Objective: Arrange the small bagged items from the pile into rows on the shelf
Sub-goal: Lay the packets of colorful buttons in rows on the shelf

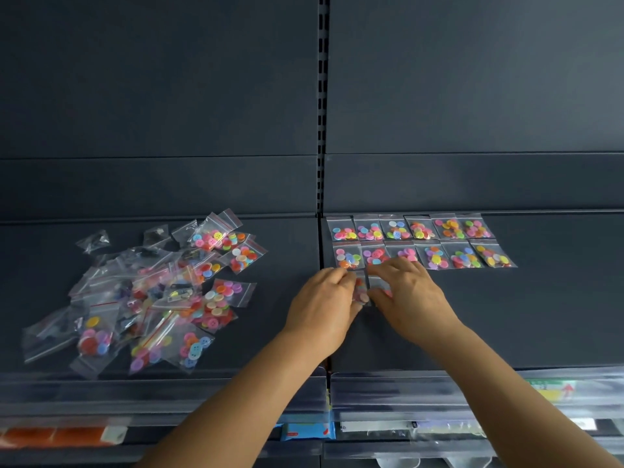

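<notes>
**Two hands setting small bags at the start of a third row on a dark shelf**

The dark shelf (540, 315) is seen from above and in front, divided by a vertical slotted upright (323, 96) into a left and a right bay. On the left bay lies the pile (152, 298) of small clear zip bags, heaped loosely and overlapping; most hold mixed coloured buttons, a few hold darker items that are too small to identify. On the right bay, close to the back panel, two finished rows stand edge to edge: the back row (410, 228) of six bags and the second row (425, 256) of six bags directly in front of it, each bag lying flat with its buttons bunched toward the lower end.

Just in front of the second row's left end, both hands meet. The left hand (324, 305) has its fingers curled down over a button bag (360, 290), pinching its left edge against the shelf. The right hand (410, 295) is pressed fingers-down on a neighbouring bag (380, 288) just beside the first; its fingers cover most of that bag, so it appears to be pinched rather than merely pressed flat, though this is not certain. The two bags lie side by side and touch or nearly touch.

Along the shelf's front edge runs a clear plastic price strip (439, 390).
</notes>
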Action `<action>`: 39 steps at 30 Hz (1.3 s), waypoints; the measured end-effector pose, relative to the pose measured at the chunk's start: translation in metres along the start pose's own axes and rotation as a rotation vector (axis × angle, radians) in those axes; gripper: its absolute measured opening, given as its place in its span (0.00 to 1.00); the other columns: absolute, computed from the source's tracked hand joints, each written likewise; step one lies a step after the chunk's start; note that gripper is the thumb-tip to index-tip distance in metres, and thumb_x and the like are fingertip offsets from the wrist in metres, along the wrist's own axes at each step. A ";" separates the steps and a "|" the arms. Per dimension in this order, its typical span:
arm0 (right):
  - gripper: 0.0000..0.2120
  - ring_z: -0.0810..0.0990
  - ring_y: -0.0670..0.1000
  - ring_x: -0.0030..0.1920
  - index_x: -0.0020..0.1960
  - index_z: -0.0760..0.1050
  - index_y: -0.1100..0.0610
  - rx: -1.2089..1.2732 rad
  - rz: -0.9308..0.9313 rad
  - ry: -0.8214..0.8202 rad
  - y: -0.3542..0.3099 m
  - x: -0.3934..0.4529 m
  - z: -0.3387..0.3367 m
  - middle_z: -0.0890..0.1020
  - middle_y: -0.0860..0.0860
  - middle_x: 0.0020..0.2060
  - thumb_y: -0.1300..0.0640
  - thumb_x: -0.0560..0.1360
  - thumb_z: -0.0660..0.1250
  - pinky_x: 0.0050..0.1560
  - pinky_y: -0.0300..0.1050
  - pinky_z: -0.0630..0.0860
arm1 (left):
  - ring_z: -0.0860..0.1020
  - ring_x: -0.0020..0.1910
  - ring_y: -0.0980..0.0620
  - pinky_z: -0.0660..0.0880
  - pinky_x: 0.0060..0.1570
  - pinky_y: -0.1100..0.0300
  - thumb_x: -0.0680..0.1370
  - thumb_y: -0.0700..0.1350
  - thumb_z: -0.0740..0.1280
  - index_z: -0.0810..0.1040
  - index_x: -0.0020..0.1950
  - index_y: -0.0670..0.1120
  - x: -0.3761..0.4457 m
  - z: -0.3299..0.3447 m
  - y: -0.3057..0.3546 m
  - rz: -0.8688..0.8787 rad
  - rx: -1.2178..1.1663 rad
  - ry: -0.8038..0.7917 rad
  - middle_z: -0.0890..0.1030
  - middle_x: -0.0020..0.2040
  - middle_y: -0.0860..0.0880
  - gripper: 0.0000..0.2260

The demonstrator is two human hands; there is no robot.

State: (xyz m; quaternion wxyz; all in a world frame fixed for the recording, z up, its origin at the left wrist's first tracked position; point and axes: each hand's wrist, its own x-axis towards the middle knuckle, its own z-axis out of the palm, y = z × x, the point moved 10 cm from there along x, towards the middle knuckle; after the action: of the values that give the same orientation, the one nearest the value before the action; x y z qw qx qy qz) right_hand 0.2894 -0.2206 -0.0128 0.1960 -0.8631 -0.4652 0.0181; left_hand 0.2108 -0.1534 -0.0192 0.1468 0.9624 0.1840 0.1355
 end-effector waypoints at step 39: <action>0.16 0.74 0.59 0.58 0.64 0.69 0.58 0.284 0.117 -0.065 -0.177 0.180 0.124 0.79 0.57 0.55 0.58 0.77 0.61 0.55 0.49 0.73 | 0.67 0.66 0.45 0.70 0.62 0.51 0.77 0.35 0.64 0.58 0.74 0.48 0.020 -0.091 -0.260 -0.387 0.110 0.078 0.71 0.67 0.45 0.28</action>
State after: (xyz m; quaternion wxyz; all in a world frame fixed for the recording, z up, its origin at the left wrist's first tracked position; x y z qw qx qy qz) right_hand 0.2239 0.0522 -0.0374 0.2994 -0.8512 -0.4132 0.1232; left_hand 0.1186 0.1066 -0.0179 0.1098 0.9096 0.3784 0.1317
